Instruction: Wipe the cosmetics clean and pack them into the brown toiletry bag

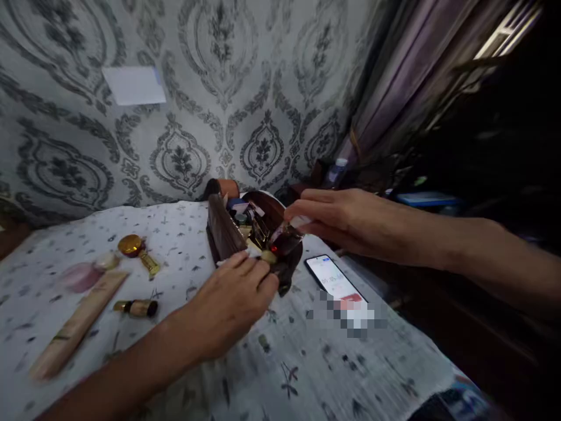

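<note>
A brown cosmetics bag point(225, 225) lies unzipped near the wall, packed with small boxes and cosmetic items point(249, 222). My left hand point(239, 292) is closed over its near edge, fingers curled around the rim; a bit of white material shows by the fingertips. Over the bag's right side, my right hand point(326, 216) pinches a small clear bottle point(286, 241) with dark red contents, tilted and partly hidden by the fingers. The bottle is low over the bag's opening; whether it touches the contents I cannot tell.
On the patterned cloth point(289, 351) at left lie a beige tube point(79, 327), a small foundation bottle point(137, 307), a gold round container point(130, 245), a gold piece point(149, 264) and a pink round item point(81, 276). A lit phone point(335, 278) lies right of the bag, near the table's edge.
</note>
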Demonstrator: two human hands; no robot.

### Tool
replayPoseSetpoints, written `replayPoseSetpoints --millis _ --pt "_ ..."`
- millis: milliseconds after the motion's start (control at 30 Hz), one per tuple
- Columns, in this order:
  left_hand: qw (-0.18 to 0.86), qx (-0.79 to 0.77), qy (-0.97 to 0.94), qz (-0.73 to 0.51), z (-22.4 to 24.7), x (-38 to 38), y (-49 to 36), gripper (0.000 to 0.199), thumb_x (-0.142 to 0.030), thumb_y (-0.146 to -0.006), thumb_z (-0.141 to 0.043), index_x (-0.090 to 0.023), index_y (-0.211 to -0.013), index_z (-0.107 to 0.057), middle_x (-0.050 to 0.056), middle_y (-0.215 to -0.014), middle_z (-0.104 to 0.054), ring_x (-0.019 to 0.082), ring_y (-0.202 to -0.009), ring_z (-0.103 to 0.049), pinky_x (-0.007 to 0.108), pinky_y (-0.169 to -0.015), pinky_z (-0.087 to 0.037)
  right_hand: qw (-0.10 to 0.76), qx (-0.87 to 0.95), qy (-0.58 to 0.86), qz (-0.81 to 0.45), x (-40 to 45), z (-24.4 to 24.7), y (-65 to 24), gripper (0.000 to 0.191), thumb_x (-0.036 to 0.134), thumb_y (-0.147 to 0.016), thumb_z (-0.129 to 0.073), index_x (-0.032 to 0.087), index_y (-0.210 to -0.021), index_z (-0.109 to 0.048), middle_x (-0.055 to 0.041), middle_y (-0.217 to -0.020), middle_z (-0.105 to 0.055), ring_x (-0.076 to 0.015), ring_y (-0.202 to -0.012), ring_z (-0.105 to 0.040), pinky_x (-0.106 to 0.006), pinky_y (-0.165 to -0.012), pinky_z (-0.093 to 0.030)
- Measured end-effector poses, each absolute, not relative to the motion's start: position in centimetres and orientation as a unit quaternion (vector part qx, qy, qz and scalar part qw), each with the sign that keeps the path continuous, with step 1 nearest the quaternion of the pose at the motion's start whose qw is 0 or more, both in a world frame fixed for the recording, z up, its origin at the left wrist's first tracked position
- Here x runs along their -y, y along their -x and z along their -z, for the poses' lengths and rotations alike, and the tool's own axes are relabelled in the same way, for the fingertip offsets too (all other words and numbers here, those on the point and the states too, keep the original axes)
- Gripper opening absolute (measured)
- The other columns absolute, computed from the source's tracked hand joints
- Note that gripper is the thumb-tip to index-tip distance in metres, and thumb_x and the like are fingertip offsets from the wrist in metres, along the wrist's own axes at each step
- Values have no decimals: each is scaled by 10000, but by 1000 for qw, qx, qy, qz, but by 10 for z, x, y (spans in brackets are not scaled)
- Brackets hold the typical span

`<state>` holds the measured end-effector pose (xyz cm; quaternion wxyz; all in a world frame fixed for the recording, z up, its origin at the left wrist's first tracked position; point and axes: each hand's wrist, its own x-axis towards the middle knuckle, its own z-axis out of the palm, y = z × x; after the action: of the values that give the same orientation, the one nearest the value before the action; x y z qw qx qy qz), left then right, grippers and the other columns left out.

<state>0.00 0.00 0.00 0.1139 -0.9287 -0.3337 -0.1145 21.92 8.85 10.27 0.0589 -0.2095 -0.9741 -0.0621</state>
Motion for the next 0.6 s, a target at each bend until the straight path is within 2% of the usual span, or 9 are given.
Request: replayPoseSetpoints --millis 100,167,333,500,600 --pt "58 372 920 110 -16 -10 4 403 82 -723 -391 -149 -1009 -557 106 -1068 -643 249 -937 -625 406 -826 -531 41 979 194 58 -97 -103 -217 210 251 -1024 -394 185 -1023 -594 -55 -908 -594 -151 -696 -547 -277 -609 -360" --pt "20 388 917 96 -26 -23 2 390 64 -756 -406 -150 -1037 -573 97 -1071 -653 252 -941 -638 385 -778 -538 28 981 181 64 -101 -104 -215 193 226 -1015 -403 183 -1004 -591 -51 -900 -585 -143 -675 -526 -276 -597 -349" --pt "-34 332 943 18 -38 -63 -18 249 -34 -890 -457 -146 -1008 -646 84 -1060 -699 243 -987 -680 372 -834 -539 13 977 187 98 -102 -107 -211 189 108 -955 -422 176 -1020 -586 -47 -902 -572 -132 -643 -478 -286 -596 -335" --pt "-16 250 968 -28 -33 -79 -33 204 -59 -924 -495 -127 -1027 -658 90 -1102 -710 244 -1056 -672 380 -938 -508 17 975 201 92 -107 -102 -218 174 127 -956 -439 175 -1044 -582 -43 -891 -567 -126 -637 -472 -281 -587 -332" --pt "-35 262 961 -79 -36 -80 -37 190 -57 -924 -497 -121 -1019 -649 90 -1081 -720 240 -1033 -682 350 -875 -528 21 977 195 88 -113 -100 -221 171 156 -979 -430 165 -1068 -576 -47 -893 -567 -121 -631 -465 -275 -580 -323"
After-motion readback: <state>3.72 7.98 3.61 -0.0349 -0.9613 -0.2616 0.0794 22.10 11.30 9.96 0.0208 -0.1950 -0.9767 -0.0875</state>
